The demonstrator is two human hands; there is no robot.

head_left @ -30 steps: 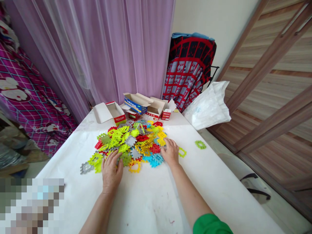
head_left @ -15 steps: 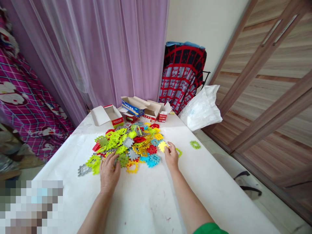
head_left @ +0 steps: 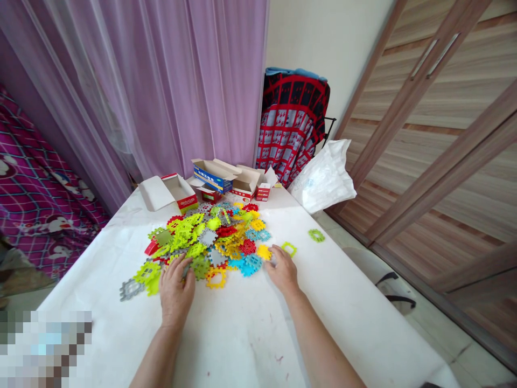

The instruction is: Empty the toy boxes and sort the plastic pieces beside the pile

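A heap of flat interlocking plastic tiles [head_left: 210,240], green, yellow, red, blue and grey, lies in the middle of the white table [head_left: 242,334]. My left hand [head_left: 174,288] rests flat at the heap's near left edge, fingers spread and touching a dark green tile [head_left: 200,265]. My right hand [head_left: 283,269] lies at the heap's near right edge, fingers apart, fingertips by a yellow tile [head_left: 264,251]. A green frame tile [head_left: 289,248] sits just beyond it. Neither hand holds anything.
Several open cardboard boxes [head_left: 218,180] stand at the table's far edge. A loose green tile [head_left: 316,235] lies off to the right, a grey tile [head_left: 130,289] at the left. A white plastic bag [head_left: 323,178] hangs over the far right corner. Purple curtains hang behind.
My right hand slid from on top of the pile's right side toward me, leaving a yellow tile pulled to the edge. The left hand stays at the near left edge.
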